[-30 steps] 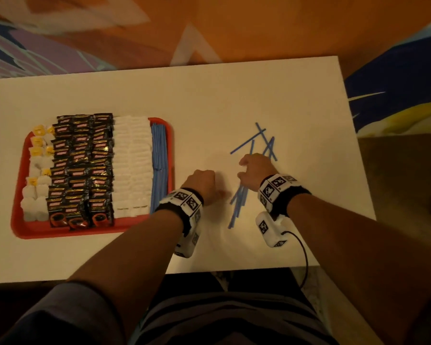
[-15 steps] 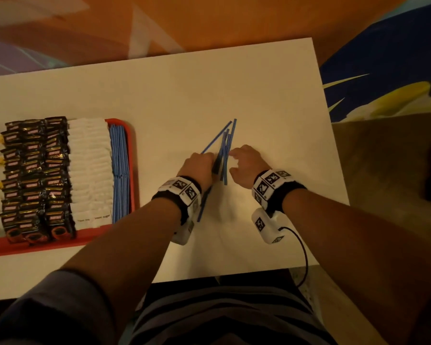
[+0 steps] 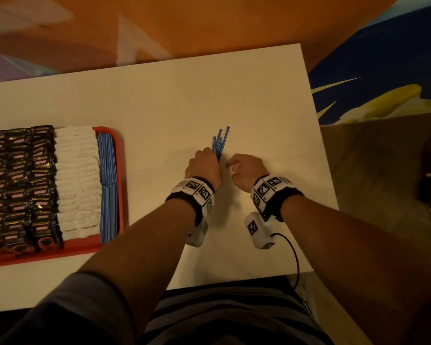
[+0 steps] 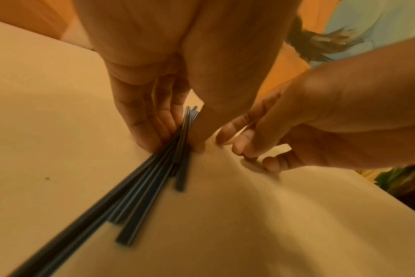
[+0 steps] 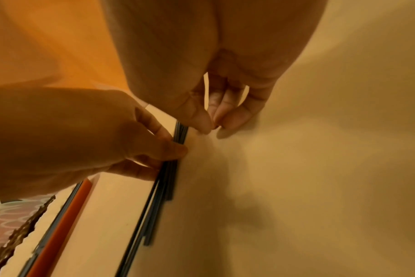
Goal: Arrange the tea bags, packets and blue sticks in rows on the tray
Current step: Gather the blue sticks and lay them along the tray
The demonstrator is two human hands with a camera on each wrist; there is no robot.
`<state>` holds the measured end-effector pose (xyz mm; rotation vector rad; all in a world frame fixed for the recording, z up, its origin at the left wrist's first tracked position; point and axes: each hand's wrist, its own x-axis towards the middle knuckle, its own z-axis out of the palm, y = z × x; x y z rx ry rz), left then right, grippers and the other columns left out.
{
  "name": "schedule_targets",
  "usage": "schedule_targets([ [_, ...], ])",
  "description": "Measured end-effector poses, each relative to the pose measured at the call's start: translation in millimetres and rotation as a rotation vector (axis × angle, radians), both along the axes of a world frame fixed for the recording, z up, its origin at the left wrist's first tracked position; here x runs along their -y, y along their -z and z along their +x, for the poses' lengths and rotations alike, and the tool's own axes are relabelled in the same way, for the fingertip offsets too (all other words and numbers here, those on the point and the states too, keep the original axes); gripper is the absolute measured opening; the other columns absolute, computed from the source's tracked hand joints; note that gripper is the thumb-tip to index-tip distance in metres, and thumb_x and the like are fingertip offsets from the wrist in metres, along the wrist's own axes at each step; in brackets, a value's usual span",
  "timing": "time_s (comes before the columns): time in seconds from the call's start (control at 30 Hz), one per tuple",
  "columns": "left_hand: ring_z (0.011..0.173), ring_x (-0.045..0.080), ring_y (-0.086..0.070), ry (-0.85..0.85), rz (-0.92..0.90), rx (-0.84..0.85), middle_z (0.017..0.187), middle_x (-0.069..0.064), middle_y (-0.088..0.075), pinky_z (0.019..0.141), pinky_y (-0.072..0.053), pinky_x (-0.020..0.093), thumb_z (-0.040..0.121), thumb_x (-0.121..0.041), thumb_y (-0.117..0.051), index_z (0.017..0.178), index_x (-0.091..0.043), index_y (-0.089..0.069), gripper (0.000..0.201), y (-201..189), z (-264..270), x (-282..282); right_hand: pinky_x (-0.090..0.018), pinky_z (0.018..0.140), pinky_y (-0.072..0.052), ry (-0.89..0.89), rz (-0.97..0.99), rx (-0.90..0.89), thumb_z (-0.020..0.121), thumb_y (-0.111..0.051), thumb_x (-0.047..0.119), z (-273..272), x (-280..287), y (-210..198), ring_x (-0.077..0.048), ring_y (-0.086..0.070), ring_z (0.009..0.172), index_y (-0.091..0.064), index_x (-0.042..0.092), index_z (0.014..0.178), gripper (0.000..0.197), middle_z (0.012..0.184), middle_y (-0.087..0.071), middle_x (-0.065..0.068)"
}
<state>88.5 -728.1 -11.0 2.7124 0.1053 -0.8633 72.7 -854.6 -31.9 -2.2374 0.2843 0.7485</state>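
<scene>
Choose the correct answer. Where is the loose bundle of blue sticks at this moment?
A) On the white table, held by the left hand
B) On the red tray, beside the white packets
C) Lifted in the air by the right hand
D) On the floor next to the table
A: the loose blue sticks lie on the white table, right of the red tray, with the left hand gripping them.

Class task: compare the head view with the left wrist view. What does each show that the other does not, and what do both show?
Head view only: the red plastic tray with rows of dark packets, white packets and blue sticks.
Left wrist view only: the left hand's fingers pinching the loose bundle of thin blue sticks from beneath.
Both: left hand, right hand, bundle, white table.
</scene>
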Motion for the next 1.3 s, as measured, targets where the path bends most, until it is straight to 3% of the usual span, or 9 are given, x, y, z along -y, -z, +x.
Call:
schedule_targets([
  [0.27, 0.110, 0.035, -0.060, 0.000, 0.008, -0.001, 0.122, 0.018, -0.058, 0.079, -0.045, 0.034, 0.095, -0.007, -0.055, 0.115, -0.002, -0.056, 0.020, -3.7, 3.2, 9.2, -0.021, 0.078, -0.040, -0.027, -0.013, 0.013, 0.079, -0.057, -0.004, -9.4, 4.1, 5.5, -0.023, -0.057, 0.105, -0.068, 0.014, 0.110, 0.038, 0.110, -0.060, -0.007],
  [0.73, 0.121, 0.037, -0.053, 0.034, 0.049, -0.018, 0.132, 0.020, -0.052, 0.099, -0.043, 0.040, 0.102, -0.008, -0.042, 0.124, -0.001, -0.051, 0.025, 8.1, 4.5, 15.3, -0.017, 0.079, -0.037, -0.029, 0.003, 0.060, 0.082, -0.053, -0.002, -11.9, 8.1, 7.9, -0.022, -0.058, 0.108, -0.068, 0.013, 0.111, 0.037, 0.117, -0.064, -0.007],
  [0.93, 0.121, 0.035, -0.053, 0.189, 0.132, 0.033, 0.131, 0.019, -0.053, 0.099, -0.043, 0.039, 0.102, -0.004, -0.041, 0.125, 0.001, -0.050, 0.025, 5.8, 4.3, 10.9, -0.024, 0.077, -0.044, -0.055, 0.015, 0.089, 0.080, -0.056, -0.005, -13.8, 9.5, 10.8, -0.017, -0.056, 0.090, -0.068, 0.011, 0.106, 0.033, 0.095, -0.059, -0.001],
  [1.03, 0.118, 0.036, -0.054, 0.202, 0.143, 0.043, 0.129, 0.020, -0.053, 0.097, -0.045, 0.041, 0.104, -0.008, -0.037, 0.126, 0.001, -0.049, 0.026, 8.3, 2.9, 7.2, -0.030, 0.081, -0.044, -0.150, -0.098, 0.236, 0.082, -0.056, 0.001, -14.3, 6.1, 11.3, -0.025, -0.053, 0.105, -0.063, 0.012, 0.108, 0.029, 0.106, -0.058, -0.005],
  [1.13, 0.120, 0.038, -0.052, 0.200, 0.146, 0.037, 0.130, 0.021, -0.051, 0.097, -0.044, 0.042, 0.105, -0.010, -0.033, 0.127, 0.001, -0.047, 0.029, 13.2, 1.3, 3.5, -0.035, 0.088, -0.045, -0.217, -0.343, 0.328, 0.088, -0.059, 0.013, -11.0, 7.0, 8.7, -0.024, -0.041, 0.118, -0.055, 0.018, 0.120, 0.032, 0.121, -0.050, -0.002],
  [1.3, 0.122, 0.037, -0.046, 0.211, 0.182, 0.054, 0.131, 0.021, -0.047, 0.096, -0.043, 0.043, 0.104, -0.007, -0.028, 0.129, 0.003, -0.044, 0.031, 23.1, -5.1, 2.1, -0.038, 0.093, -0.040, -0.368, -0.505, 0.301, 0.091, -0.059, 0.018, -8.9, 9.9, 5.6, -0.025, -0.042, 0.117, -0.055, 0.018, 0.114, 0.024, 0.122, -0.050, -0.003],
])
